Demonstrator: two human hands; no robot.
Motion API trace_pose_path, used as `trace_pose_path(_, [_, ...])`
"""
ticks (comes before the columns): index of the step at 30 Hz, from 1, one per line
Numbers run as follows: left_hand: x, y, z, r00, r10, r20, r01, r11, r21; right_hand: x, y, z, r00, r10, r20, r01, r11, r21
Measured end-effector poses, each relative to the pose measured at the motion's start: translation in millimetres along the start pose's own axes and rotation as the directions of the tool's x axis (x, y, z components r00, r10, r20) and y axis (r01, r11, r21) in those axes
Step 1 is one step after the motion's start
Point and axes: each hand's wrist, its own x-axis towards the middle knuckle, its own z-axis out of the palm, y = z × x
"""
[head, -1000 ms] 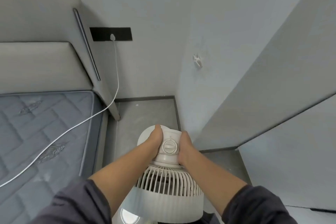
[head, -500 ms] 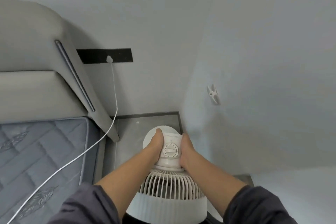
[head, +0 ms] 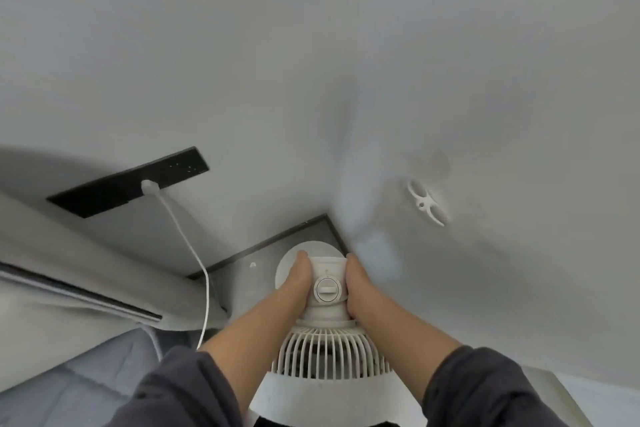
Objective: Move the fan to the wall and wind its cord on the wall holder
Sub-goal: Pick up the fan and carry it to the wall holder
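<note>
A white fan (head: 327, 350) with a slatted grille and a round dial on its motor housing stands low in the middle, its round base over the floor corner. My left hand (head: 298, 282) grips the housing's left side and my right hand (head: 356, 284) grips its right side. A white cord (head: 194, 253) runs from a plug in a black wall socket strip (head: 104, 194) down past the bed. A small white cord holder (head: 426, 203) is fixed to the right wall, above and right of the fan, with nothing wound on it.
A grey padded headboard (head: 52, 288) and a grey quilted mattress (head: 79, 388) fill the lower left. Grey walls meet in a corner just behind the fan, with a dark skirting (head: 263, 246) along the floor.
The view has swung up and tilted, and the corner and wall holder now look closer. Both hands keep the same grip on the fan's housing.
</note>
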Motion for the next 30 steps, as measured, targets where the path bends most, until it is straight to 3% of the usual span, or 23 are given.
trace_pose_path(14, [96.4, 40.8, -15.3, 1.000, -0.026, 0.017, 0.023, 0.985, 0.168, 62.6, -19.4, 60.9, 1.000, -0.005, -0.022, 0.010, 0.978, 0.207])
trace_pose_path(30, [137.0, 77.9, -4.9, 0.993, -0.080, 0.084, 0.063, 0.981, 0.183, 99.3, -57.9, 79.9, 0.999, -0.009, -0.043, 0.017, 0.982, 0.189])
